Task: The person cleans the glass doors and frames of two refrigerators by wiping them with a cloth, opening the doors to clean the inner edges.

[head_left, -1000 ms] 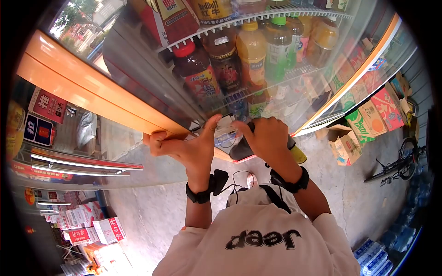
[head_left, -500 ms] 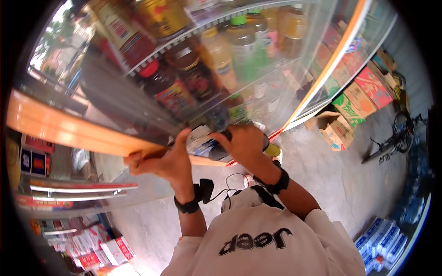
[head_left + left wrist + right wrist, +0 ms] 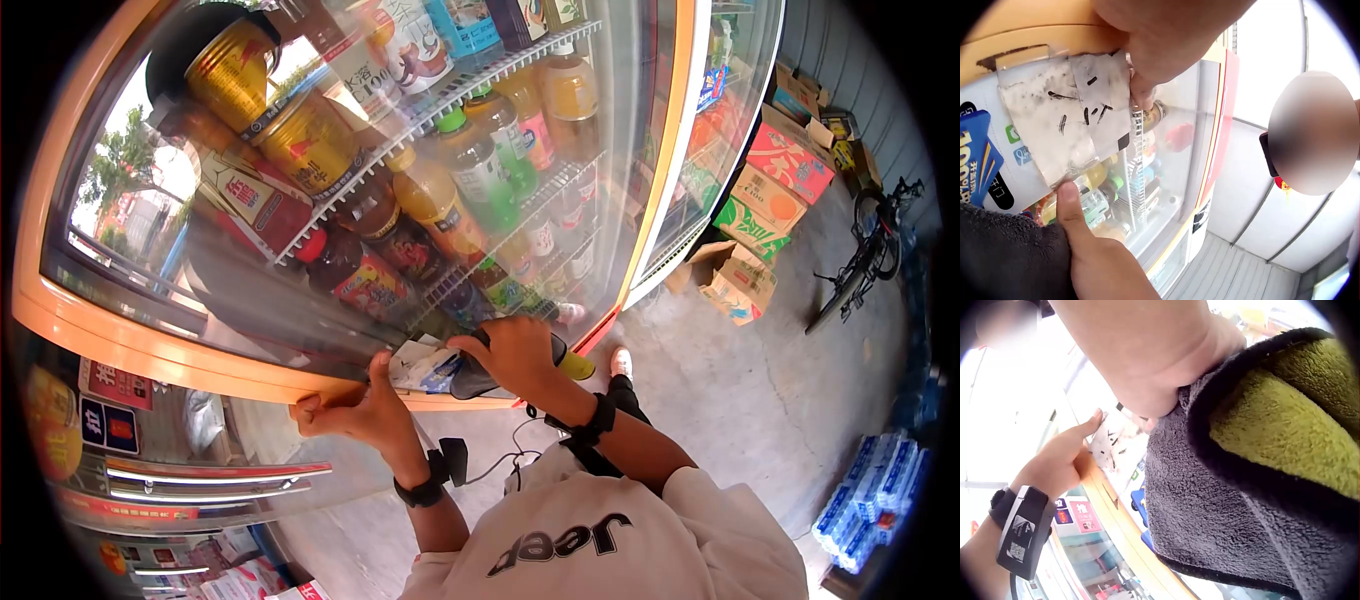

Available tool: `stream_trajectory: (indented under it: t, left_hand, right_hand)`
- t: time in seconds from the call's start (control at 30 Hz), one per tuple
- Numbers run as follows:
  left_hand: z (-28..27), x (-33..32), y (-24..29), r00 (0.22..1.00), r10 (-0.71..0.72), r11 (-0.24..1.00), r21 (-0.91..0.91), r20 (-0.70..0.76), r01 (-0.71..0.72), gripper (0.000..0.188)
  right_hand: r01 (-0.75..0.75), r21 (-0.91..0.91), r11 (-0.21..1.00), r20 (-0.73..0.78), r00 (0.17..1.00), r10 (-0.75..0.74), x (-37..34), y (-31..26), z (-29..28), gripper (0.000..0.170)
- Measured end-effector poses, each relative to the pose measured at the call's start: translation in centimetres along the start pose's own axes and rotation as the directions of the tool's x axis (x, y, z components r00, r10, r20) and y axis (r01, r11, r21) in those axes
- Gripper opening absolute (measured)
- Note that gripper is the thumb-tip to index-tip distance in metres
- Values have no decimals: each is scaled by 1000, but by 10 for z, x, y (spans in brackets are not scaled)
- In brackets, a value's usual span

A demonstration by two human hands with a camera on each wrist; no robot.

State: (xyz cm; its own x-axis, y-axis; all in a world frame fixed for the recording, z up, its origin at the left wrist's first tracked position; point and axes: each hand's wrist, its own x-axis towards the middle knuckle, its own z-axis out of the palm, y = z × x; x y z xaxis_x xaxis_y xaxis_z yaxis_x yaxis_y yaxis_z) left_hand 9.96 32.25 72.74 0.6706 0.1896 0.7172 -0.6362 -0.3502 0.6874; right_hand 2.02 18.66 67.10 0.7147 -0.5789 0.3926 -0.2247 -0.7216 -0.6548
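Observation:
My left hand (image 3: 372, 418) grips the orange frame (image 3: 180, 350) of a glass drinks fridge door, fingers curled over its edge and thumb raised along the inner side. My right hand (image 3: 525, 360) holds a cloth towel (image 3: 1204, 500), dark grey on one side and yellow-green on the other, with black edging. The towel is up against the door, beside a worn white label (image 3: 1047, 119) with dark marks and peeling edges. In the left wrist view the label lies between the thumb of one hand and the fingers of the other. Blue-and-white printing shows next to it.
Behind the glass, bottled drinks (image 3: 480, 180) and gold cans (image 3: 310, 140) stand on white wire shelves. Cardboard boxes (image 3: 765, 200) and a bicycle (image 3: 860, 250) are at the right. Wrapped water packs (image 3: 870, 500) sit at lower right; a glass counter (image 3: 210, 475) is at left.
The head view has turned, so the door and fridge show more fully. Both hands stay at the door's edge, the left on the frame, the right with the towel.

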Motion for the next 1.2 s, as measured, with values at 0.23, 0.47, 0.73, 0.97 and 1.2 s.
stream_trajectory:
  t: [0.23,0.47,0.73,0.97,1.2]
  left_hand:
    - [5,-1,-1,998,56,998,-31,-6,-57,77]
    - [1,-2,-3,998,58,997,-59,30,-57,80]
    - [-1,-2,-2,995,99,994,50,13,-100,73]
    - [-20,-7,-36,987,147,897,-430,71,-103,82]
    - [-25,-64,-70,908,-187,982,63,374,176,99]
  right_hand:
    - [7,-30,1000,6,1000,-7,0,-2,4,59]
    - [40,14,999,9,999,-40,-1,3,1,59]
    - [49,27,998,1,999,-49,-5,7,4,58]
    - [-70,31,997,62,996,68,-17,34,9,60]
    - [-122,2,992,173,978,120,-30,48,21,63]
